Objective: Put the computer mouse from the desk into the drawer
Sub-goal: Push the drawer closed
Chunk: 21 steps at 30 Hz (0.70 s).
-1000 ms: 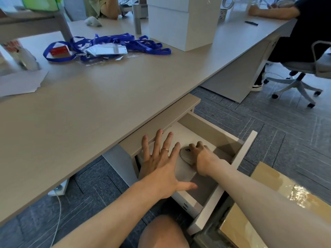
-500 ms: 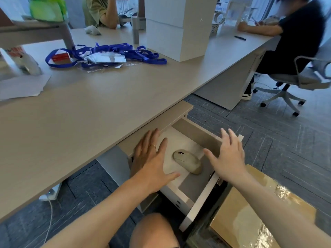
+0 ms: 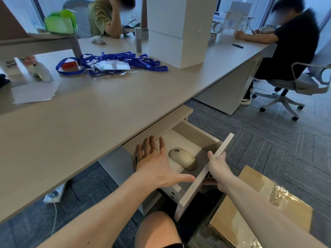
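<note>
The computer mouse (image 3: 182, 158) lay inside the open drawer (image 3: 204, 178), released, while the left hand (image 3: 157, 163) hovered spread and empty and the right hand (image 3: 217, 166) gripped the drawer front, so pushing it shut seemingly came next.

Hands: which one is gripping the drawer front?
The right hand, closed on the drawer front. The left hand is spread open beside the mouse.

Beige computer mouse (image 3: 182, 157) lying flat on the floor of the drawer (image 3: 202, 178), scroll wheel toward the back. The drawer, pale wood-toned, stands pulled out beneath the counter (image 3: 100, 111).
</note>
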Each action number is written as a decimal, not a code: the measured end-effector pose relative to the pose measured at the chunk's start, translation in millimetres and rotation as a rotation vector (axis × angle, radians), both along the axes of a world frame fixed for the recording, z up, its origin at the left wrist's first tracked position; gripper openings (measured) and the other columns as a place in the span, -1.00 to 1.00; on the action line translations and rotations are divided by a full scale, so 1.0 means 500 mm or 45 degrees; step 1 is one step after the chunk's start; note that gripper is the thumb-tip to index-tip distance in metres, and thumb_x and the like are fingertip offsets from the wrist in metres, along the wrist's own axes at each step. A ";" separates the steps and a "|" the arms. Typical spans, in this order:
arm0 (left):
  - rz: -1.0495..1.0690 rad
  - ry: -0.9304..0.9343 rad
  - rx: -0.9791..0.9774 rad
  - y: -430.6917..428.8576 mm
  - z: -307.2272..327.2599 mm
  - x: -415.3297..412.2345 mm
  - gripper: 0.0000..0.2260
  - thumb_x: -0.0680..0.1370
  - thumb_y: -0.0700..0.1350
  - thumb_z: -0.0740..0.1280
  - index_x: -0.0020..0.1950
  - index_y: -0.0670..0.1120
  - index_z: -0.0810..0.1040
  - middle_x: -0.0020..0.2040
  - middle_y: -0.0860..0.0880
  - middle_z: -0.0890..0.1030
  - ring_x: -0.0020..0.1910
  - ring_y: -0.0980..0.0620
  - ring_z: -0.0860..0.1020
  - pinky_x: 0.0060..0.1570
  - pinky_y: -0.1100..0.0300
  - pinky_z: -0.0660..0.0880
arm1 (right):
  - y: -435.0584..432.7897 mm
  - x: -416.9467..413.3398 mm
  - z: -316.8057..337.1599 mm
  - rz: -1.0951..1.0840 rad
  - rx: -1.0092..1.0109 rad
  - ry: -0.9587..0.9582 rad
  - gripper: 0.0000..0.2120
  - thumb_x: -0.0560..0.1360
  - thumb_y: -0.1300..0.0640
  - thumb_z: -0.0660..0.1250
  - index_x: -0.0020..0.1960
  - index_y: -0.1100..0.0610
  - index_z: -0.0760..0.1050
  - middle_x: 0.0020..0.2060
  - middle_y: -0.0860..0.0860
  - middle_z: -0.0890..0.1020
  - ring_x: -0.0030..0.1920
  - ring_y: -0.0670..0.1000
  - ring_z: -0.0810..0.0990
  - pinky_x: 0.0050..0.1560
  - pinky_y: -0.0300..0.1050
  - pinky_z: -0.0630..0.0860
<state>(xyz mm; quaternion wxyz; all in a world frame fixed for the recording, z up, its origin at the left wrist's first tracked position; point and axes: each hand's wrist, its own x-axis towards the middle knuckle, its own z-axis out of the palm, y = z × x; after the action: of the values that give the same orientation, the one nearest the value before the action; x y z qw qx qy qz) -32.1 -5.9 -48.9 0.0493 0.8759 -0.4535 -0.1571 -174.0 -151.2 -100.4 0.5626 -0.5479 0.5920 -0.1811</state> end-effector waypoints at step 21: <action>-0.175 -0.384 -0.418 0.037 -0.065 0.078 -0.18 0.51 0.37 0.11 0.62 -0.08 0.03 0.60 -0.06 0.20 0.48 -0.07 0.20 0.40 -0.04 0.19 | 0.040 0.170 -0.018 0.086 0.215 -0.319 -0.47 0.62 -0.20 0.12 0.56 -0.28 0.09 0.46 0.04 0.35 0.39 0.23 0.38 -0.22 0.32 0.68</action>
<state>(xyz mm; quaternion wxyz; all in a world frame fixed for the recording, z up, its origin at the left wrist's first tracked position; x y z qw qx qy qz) 7.0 12.5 -81.4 0.1119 0.8369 -0.5336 0.0486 -88.8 -131.3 -109.4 0.6818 -0.4915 0.5116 -0.1785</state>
